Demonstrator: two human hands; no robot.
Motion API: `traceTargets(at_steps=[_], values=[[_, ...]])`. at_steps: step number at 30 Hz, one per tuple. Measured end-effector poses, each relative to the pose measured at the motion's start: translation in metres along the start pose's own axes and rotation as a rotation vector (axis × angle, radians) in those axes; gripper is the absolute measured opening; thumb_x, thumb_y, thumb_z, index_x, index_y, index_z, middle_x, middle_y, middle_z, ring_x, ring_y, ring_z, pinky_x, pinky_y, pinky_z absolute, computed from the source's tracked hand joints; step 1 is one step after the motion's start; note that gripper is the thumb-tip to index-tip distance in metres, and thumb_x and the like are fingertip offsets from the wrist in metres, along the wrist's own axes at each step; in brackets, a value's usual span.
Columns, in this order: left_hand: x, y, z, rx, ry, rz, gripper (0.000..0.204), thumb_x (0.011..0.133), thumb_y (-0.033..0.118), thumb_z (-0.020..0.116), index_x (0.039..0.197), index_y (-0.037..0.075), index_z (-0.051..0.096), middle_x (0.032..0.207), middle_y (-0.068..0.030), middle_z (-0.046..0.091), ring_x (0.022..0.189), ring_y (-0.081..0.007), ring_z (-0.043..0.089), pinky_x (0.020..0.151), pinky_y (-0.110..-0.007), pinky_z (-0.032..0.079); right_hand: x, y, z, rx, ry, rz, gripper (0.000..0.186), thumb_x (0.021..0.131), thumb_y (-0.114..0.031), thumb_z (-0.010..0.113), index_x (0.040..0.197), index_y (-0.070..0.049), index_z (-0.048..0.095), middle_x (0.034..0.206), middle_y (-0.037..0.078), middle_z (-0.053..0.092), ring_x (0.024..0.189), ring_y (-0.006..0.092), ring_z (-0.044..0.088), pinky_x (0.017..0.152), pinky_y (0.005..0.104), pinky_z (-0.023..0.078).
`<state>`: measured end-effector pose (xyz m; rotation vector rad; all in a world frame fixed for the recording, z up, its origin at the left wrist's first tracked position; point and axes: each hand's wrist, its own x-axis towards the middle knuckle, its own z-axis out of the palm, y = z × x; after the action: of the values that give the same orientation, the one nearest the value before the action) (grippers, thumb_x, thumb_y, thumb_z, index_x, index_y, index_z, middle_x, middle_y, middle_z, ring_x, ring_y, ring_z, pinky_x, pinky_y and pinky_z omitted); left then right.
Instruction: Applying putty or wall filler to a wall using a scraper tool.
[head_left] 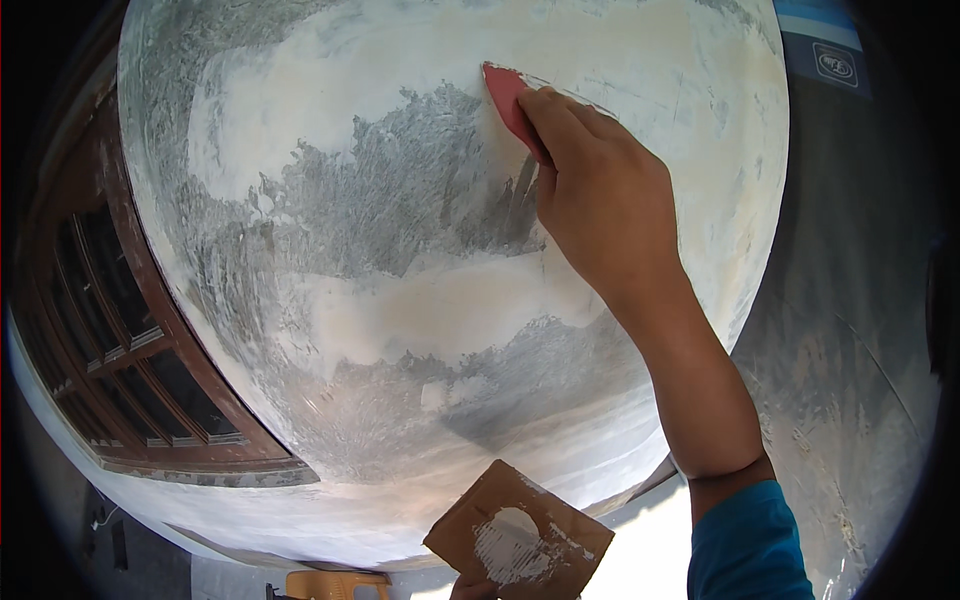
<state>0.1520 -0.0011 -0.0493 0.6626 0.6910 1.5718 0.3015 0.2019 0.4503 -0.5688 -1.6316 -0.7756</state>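
My right hand (600, 180) grips a pink flat scraper (508, 100), its edge against the wall (350, 190), which is patched with white filler over rough grey plaster. At the bottom, my left hand (472, 588) holds a brown square board (460, 520) with a mound of white paste (508, 540) on it. Only a small part of that hand shows under the board's lower corner.
A brown wooden window frame (140, 300) with dark panes is set in the wall at left. An orange plastic chair (330, 585) stands below. At right is a grey stained surface (820, 400), with a blue-banded sign (820, 50) above.
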Motion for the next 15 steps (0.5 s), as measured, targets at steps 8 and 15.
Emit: traceTargets(at_steps=[8, 15], values=[[-0.006, -0.002, 0.003, -0.046, 0.02, -0.014, 0.056, 0.071, -0.007, 0.053, 0.126, -0.002, 0.044, 0.115, -0.0168, 0.058, 0.108, -0.0329, 0.058, 0.091, -0.042, 0.048, -0.091, -0.037, -0.004, 0.115, -0.178, -0.166, 0.034, 0.083, -0.005, 0.064, 0.116, 0.004, 0.061, 0.118, 0.019, 0.067, 0.109, 0.0331, 0.066, 0.092, 0.0405, 0.056], [-0.013, -0.001, 0.005, -0.075, 0.034, -0.025, 0.058, 0.071, -0.007, 0.053, 0.129, -0.003, 0.043, 0.117, -0.0169, 0.058, 0.11, -0.0328, 0.058, 0.093, -0.042, 0.048, -0.011, -0.013, -0.037, 0.136, -0.115, 0.099, 0.036, 0.083, 0.004, 0.063, 0.117, -0.008, 0.068, 0.11, 0.013, 0.071, 0.095, 0.0297, 0.071, 0.08, 0.0364, 0.058]])
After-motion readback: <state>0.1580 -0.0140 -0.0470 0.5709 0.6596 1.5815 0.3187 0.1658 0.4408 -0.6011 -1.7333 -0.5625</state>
